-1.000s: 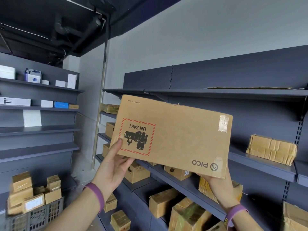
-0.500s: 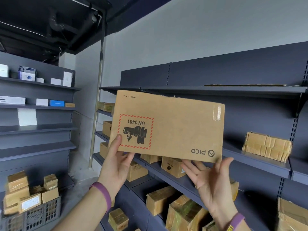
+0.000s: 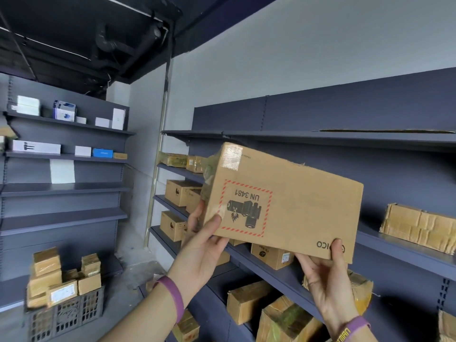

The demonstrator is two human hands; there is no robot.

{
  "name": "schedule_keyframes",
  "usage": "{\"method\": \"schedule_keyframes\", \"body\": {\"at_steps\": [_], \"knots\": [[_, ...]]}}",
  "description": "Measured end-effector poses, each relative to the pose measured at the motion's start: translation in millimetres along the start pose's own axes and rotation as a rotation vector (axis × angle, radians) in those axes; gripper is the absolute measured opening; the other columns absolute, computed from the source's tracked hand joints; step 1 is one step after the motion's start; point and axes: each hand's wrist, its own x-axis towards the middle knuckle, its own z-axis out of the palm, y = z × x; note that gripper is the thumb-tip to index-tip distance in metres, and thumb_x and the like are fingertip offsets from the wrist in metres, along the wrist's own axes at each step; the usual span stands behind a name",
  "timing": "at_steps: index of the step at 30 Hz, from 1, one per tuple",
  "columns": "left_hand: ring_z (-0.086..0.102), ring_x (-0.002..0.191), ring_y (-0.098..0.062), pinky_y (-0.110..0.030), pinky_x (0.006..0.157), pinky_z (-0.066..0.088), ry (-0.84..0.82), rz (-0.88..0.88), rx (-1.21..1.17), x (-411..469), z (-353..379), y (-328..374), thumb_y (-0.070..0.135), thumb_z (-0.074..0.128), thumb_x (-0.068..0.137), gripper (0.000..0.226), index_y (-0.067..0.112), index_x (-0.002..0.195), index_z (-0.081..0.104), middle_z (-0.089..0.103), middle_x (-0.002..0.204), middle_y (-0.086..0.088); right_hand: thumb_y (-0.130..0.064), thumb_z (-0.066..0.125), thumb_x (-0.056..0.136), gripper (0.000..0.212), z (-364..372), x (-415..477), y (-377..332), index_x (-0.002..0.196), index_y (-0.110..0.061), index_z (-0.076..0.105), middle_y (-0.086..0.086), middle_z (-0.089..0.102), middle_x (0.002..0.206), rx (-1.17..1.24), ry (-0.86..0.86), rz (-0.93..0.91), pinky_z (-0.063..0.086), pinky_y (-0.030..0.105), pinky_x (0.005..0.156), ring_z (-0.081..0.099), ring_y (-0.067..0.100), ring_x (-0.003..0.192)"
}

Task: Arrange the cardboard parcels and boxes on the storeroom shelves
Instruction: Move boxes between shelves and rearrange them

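2 hands hold 1 cardboard box up in the air in front of the dark shelving on my right, with its printed face toward the camera and its print upside down. I read "UN 3481" inside a red hatched border above a black battery pictogram, and "ICO" near the lower right corner, where the first letter is covered. A fine line of print along the top edge is too small for me to read. A shiny patch of tape sits on the upper left corner. The left hand grips the lower left corner, thumb pressed on the front face just beside the red border, fingers curled behind. The right hand grips the lower right corner from below, thumb laid over the brand print. Both wrists wear purple bands; the right one carries yellow lettering I cannot make out. The box is tilted, its top edge sloping down to the right. Beyond its right edge, dark shelf surface shows between it and a crumpled parcel. Just below it stands a small box with a white sticker. A grey crate of parcels sits well apart at lower left.
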Motion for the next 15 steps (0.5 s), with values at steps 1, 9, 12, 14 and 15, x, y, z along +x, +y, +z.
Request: {"method": "schedule_keyframes", "body": {"at_steps": [1, 9, 12, 14, 15], "knots": [[0.068, 0.113, -0.025, -0.046, 0.096, 0.055, -0.002, -0.006, 0.007, -2, 0, 1, 0.018, 0.104, 0.035, 0.110, 0.022, 0.134, 0.055, 0.068, 0.128, -0.010, -0.041, 0.065, 0.086, 0.069, -1, 1, 0, 0.145, -0.015, 0.041, 0.015, 0.068, 0.125, 0.008, 0.016, -0.002, 0.058, 0.048, 0.084, 0.067, 0.035, 0.113], [0.068, 0.106, -0.046, -0.061, 0.087, 0.055, 0.158, -0.135, 0.021, 2, -7, 16, 0.048, 0.066, 0.085, 0.063, 0.037, 0.142, 0.043, 0.058, 0.137, -0.019, -0.045, 0.057, 0.096, 0.043, -5, 3, -3, 0.129, -0.017, 0.058, 0.011, 0.071, 0.120, 0.046, 0.066, 0.011, 0.057, 0.046, 0.086, 0.068, 0.030, 0.111], [0.070, 0.102, -0.043, -0.060, 0.080, 0.059, 0.143, -0.208, 0.052, 4, -7, 22, 0.057, 0.059, 0.089, 0.057, 0.037, 0.140, 0.043, 0.064, 0.127, -0.025, -0.046, 0.056, 0.096, 0.042, -6, 2, -5, 0.128, -0.018, 0.059, 0.011, 0.072, 0.119, 0.022, 0.072, 0.010, 0.058, 0.043, 0.084, 0.069, 0.029, 0.109], [0.070, 0.105, -0.039, -0.056, 0.076, 0.060, 0.093, -0.263, 0.092, 5, -7, 25, 0.061, 0.054, 0.090, 0.059, 0.032, 0.141, 0.049, 0.068, 0.124, -0.022, -0.047, 0.056, 0.096, 0.046, -7, 0, -6, 0.132, -0.018, 0.058, 0.010, 0.072, 0.119, 0.000, 0.065, 0.010, 0.059, 0.042, 0.083, 0.070, 0.027, 0.108], [0.069, 0.108, -0.037, -0.052, 0.076, 0.060, 0.078, -0.289, 0.117, 6, -7, 26, 0.062, 0.053, 0.089, 0.061, 0.028, 0.140, 0.053, 0.068, 0.125, -0.019, -0.048, 0.057, 0.095, 0.049, -8, 0, -6, 0.133, -0.017, 0.057, 0.010, 0.072, 0.119, -0.004, 0.059, 0.015, 0.059, 0.041, 0.082, 0.070, 0.027, 0.108]]}}
